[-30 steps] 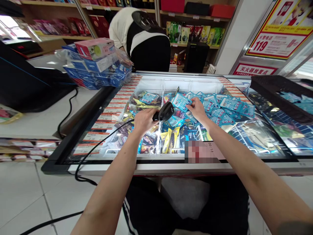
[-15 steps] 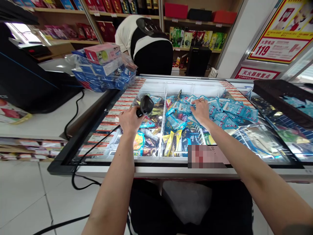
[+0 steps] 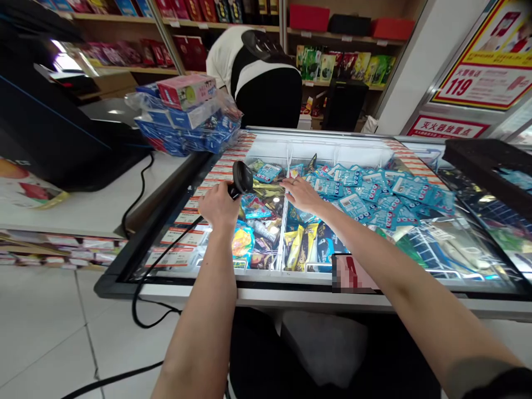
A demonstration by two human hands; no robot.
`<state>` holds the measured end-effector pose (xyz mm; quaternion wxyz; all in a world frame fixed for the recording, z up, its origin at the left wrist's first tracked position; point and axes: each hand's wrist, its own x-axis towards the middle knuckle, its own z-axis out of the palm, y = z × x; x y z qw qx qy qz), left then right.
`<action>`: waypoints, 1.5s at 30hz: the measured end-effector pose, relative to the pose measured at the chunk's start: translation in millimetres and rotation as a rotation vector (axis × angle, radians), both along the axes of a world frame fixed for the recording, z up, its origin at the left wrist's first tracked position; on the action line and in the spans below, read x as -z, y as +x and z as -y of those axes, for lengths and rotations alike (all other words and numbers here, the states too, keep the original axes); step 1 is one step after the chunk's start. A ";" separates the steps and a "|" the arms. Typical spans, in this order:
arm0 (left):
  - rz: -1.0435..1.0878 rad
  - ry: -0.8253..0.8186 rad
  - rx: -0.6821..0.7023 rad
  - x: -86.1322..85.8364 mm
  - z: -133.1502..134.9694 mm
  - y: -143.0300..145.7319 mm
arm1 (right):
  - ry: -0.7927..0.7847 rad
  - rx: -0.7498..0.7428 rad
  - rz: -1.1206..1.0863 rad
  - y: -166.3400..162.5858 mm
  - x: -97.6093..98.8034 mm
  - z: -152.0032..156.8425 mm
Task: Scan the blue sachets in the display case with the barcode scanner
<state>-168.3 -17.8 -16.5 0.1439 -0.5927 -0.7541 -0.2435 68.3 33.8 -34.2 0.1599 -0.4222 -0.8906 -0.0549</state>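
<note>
My left hand [image 3: 219, 206] is closed around the handle of a black barcode scanner [image 3: 242, 177], whose head points to the right above the glass top of a chest freezer [image 3: 266, 280]. My right hand [image 3: 302, 195] is open and palm down over the glass, its fingers stretched to the left. Close to those fingertips is a small blue packet [image 3: 268, 173]; whether they touch it I cannot tell. To the right of this hand, many similar blue packets [image 3: 357, 206] lie spread in an overlapping heap on the glass. The right forearm partly covers that heap.
Yellow wrapped ice creams [image 3: 294, 246] show through the glass. A plastic-wrapped stack of boxes [image 3: 183, 119] stands at the back left, and a dark bag [image 3: 486, 172] at the right. The scanner's cable [image 3: 139, 288] loops over the front edge. A person [image 3: 266, 83] bends behind the freezer.
My right hand has moved left, from over the heap of blue packets to near the scanner. The scanner's head has turned slightly in my left hand. The view has shifted a little.
</note>
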 end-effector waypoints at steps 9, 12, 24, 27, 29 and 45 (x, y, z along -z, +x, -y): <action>-0.031 -0.030 -0.032 3.6 -3.9 -2.7 | -0.054 -0.039 0.076 -29.4 -1.8 -26.6; -0.044 -0.017 -0.029 4.9 -4.5 -3.6 | -0.060 -0.066 0.066 -25.1 -6.6 -23.0; -0.056 -0.077 0.071 0.5 0.8 2.5 | -0.144 -0.052 -0.057 20.9 -12.8 16.4; -0.058 -0.099 0.137 -0.5 1.7 6.9 | -0.170 -0.029 -0.057 33.7 -12.6 19.4; -0.064 -0.110 0.180 -0.8 1.7 9.6 | -0.163 0.025 -0.067 35.4 -12.3 21.1; -0.106 -0.115 0.204 2.1 -0.6 13.1 | -0.185 0.511 -0.313 1.7 -3.9 12.0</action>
